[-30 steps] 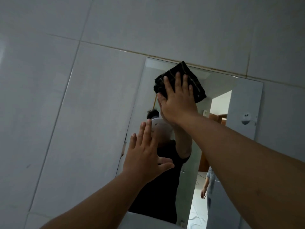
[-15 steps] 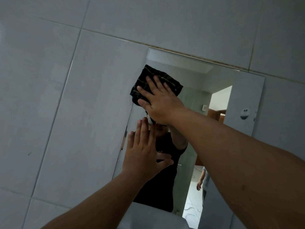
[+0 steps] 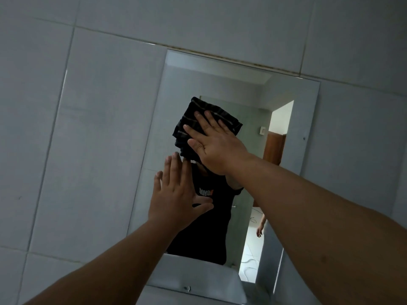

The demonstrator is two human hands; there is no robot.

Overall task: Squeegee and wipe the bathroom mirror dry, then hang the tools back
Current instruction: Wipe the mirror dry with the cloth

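A frameless rectangular mirror (image 3: pixel 290 93) hangs on the grey tiled wall. My right hand (image 3: pixel 217 146) lies flat on a folded black cloth with thin stripes (image 3: pixel 193 119) and presses it against the middle of the glass. My left hand (image 3: pixel 176 194) is flat with fingers spread at the mirror's lower left, just below the cloth, and holds nothing. No squeegee is in view.
Large grey wall tiles (image 3: pixel 88 128) surround the mirror. A white basin (image 3: pixel 198 276) shows at the mirror's bottom edge. The glass reflects a person in a dark shirt, an open doorway (image 3: pixel 279 119) and another person's hand (image 3: pixel 259 230).
My right hand carried the cloth from the mirror's top, left and then down to the middle of the glass. The left hand stayed flat at the lower left.
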